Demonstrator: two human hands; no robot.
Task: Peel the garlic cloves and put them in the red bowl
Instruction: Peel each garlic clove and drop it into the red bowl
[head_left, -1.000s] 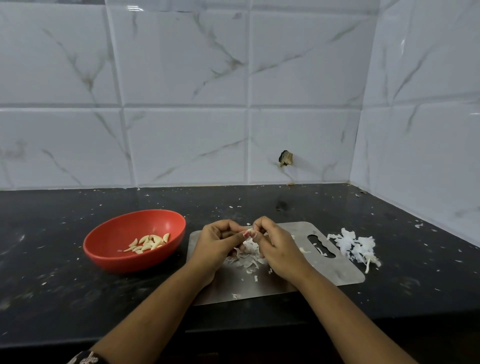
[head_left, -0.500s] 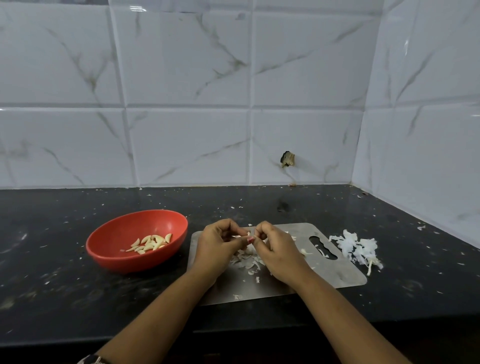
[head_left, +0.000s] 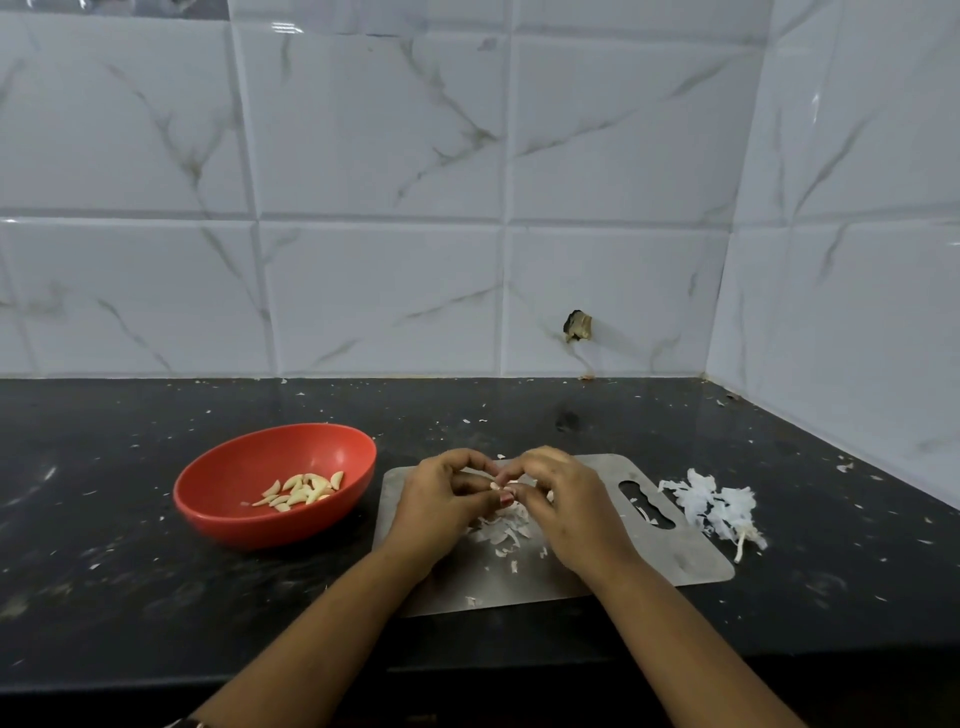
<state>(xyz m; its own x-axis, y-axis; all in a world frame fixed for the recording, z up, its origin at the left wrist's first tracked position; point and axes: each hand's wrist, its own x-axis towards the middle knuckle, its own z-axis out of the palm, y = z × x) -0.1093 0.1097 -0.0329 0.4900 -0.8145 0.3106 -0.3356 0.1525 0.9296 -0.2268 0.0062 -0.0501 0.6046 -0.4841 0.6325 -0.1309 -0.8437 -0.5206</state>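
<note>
Left hand (head_left: 441, 501) and right hand (head_left: 566, 504) still pinch one small pale garlic clove (head_left: 497, 486) between curled fingertips, as one second before, so its peeling seems not finished and the round red plastic bowl (head_left: 228, 467), left of them, has gained no clove. Under them lies a flat steel cutting board (head_left: 691, 561) with loose skins (head_left: 506, 527), on a black speckled desk (head_left: 104, 597) before white marble-pattern wall tiles (head_left: 363, 156).

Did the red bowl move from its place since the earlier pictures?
No. The red bowl sits just as close to the left edge of the metal board as before; only the camera shifted slightly.
</note>
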